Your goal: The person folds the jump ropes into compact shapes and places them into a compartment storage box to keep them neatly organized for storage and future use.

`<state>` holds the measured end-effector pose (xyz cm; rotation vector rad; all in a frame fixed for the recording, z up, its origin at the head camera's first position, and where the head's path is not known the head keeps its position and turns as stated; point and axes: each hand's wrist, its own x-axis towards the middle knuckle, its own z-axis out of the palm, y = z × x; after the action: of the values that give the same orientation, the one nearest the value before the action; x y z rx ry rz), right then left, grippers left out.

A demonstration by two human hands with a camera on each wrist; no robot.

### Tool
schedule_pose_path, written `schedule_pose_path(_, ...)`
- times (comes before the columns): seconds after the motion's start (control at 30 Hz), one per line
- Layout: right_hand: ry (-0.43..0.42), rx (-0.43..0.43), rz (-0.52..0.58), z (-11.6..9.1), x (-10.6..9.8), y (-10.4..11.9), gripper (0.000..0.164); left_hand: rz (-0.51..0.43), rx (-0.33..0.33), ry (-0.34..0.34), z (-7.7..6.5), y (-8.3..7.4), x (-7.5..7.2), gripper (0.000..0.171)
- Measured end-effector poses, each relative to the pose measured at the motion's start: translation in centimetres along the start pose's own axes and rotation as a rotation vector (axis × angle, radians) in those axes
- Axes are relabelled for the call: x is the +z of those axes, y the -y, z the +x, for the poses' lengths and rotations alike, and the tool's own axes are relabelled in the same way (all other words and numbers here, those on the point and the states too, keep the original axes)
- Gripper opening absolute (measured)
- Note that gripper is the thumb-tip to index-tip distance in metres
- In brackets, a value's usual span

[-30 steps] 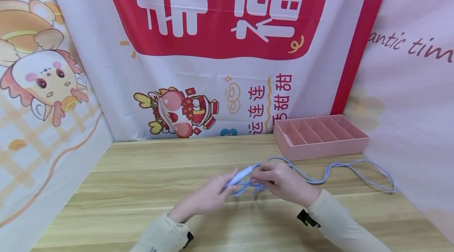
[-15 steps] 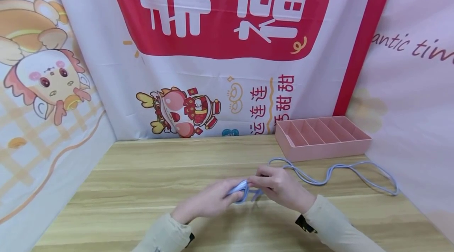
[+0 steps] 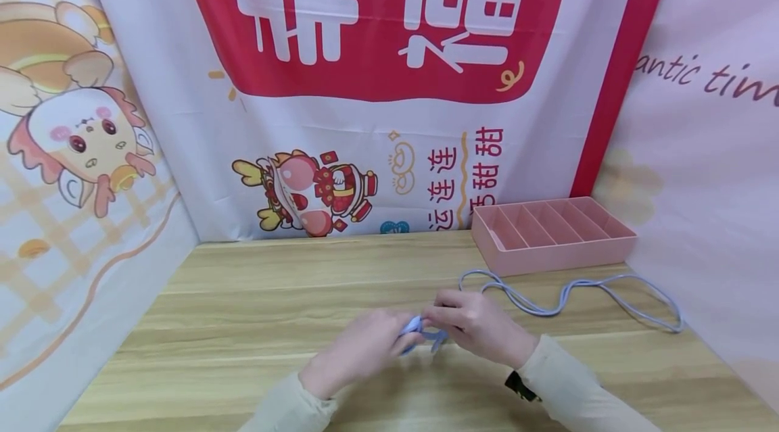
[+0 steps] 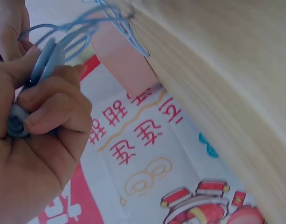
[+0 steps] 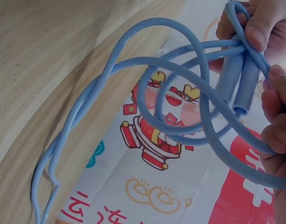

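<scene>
A light blue jump rope is bunched between the hands above the table. My left hand [image 3: 365, 347] grips its two handles [image 5: 231, 77] together, side by side, with cord looped across them in the right wrist view. Close by on the right, my right hand [image 3: 477, 325] pinches the doubled cord [image 5: 204, 102]. Its fingers nearly meet the left hand's. Loose loops hang between the hands. The rest of the cord [image 3: 550, 312] trails in a wavy double line over the table to the right. In the left wrist view, fingers partly cover the handles [image 4: 48, 60].
A pink tray [image 3: 554, 259] with several narrow compartments stands at the table's back right, against the cloth. Printed cloths [image 3: 341, 114] border the wooden table [image 3: 243, 297] at the back and both sides.
The left hand has turned over, so the handles, seen lengthwise before, are now mostly covered by its fingers. The right hand has shifted slightly lower with the cord. The tray has stayed put.
</scene>
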<state>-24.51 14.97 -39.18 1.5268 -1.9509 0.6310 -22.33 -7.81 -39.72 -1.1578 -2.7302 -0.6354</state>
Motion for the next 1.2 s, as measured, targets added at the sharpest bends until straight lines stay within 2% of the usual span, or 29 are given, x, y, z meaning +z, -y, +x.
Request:
schedule_pose_path(0.17, -0.005, -0.038, 0.0, 0.2, 0.5, 0.2, 0.011, 0.079, 0.054, 0.03, -0.4, 0.3, -0.5, 0.017)
schedule_pose_path(0.43, -0.026, -0.01, -0.053, -0.2, 0.4, -0.9, 0.008, 0.178, 0.143, 0.065, -0.4, 0.7, -0.8, 0.027)
schedule_pose_path(0.67, -0.024, 0.04, -0.069, -0.6, -0.4, -1.9, 0.02, 0.134, 0.102, 0.059, -0.4, 0.9, -1.0, 0.023)
schedule_pose_path(0.77, -0.037, 0.045, -0.076, -0.5, -0.5, -1.8, 0.019, 0.102, 0.089, 0.048, -0.3, 1.1, -0.8, 0.025)
schedule_pose_path(0.97, -0.024, 0.069, -0.054, -0.2, -0.4, -1.3, 0.018, -0.01, -0.002, 0.005, -0.2, 1.1, -0.1, 0.03)
schedule_pose_path(1.1, -0.031, 0.065, -0.043, -0.1, -0.3, -1.0, 0.018, 0.026, 0.01, -0.053, 0.0, 0.8, 0.2, 0.037)
schedule_pose_path(1.2, -0.061, 0.035, -0.037, 0.1, -0.1, -0.9, 0.017, 0.081, 0.034, -0.069, 0.0, 0.5, 0.4, 0.037)
